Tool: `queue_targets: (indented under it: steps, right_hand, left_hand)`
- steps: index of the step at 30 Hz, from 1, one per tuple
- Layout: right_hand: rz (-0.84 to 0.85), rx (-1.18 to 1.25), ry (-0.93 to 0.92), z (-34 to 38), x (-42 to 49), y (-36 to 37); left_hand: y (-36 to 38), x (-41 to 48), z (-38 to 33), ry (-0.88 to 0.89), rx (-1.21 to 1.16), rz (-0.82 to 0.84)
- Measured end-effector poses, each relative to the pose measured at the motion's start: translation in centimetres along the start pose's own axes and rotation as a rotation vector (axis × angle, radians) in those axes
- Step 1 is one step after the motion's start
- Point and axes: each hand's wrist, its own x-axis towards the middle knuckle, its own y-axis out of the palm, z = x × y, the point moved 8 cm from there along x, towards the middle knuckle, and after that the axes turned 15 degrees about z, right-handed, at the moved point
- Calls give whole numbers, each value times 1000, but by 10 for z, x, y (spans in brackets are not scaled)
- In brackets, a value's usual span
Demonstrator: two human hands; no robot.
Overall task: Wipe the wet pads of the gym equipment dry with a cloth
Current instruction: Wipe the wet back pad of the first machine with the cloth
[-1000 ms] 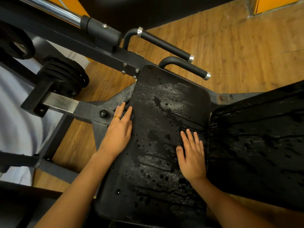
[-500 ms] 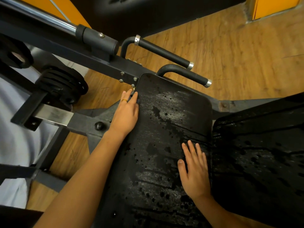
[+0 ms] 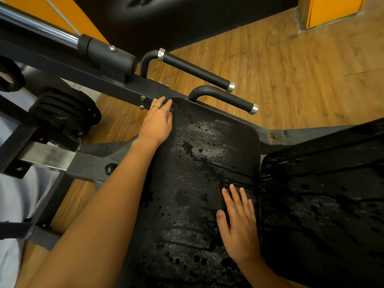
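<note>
Wet pad (image 3: 199, 183), long axis near-to-far, far end by handles (image 3: 228, 98).

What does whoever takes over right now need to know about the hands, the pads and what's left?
Left hand: fingers straight, at the far left corner of the long black textured pad, touching its edge.
Right hand: open, flat on the same pad near its right edge.
A second black pad lies just to the right.
Done: nothing confirmable; both pads show droplets and wet patches.
Left: no cloth is plainly in view; find it, then wipe both pads dry.
</note>
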Motion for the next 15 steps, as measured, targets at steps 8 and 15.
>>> queue_targets:
  steps: [8, 15]
  right_hand:
    - [8, -10, 9, 1, 1, 0]
    - [2, -21, -1, 1, 0, 0]
  left_hand:
    - [-7, 35, -7, -43, 0, 10]
    - [-8, 32, -4, -39, 29, 56]
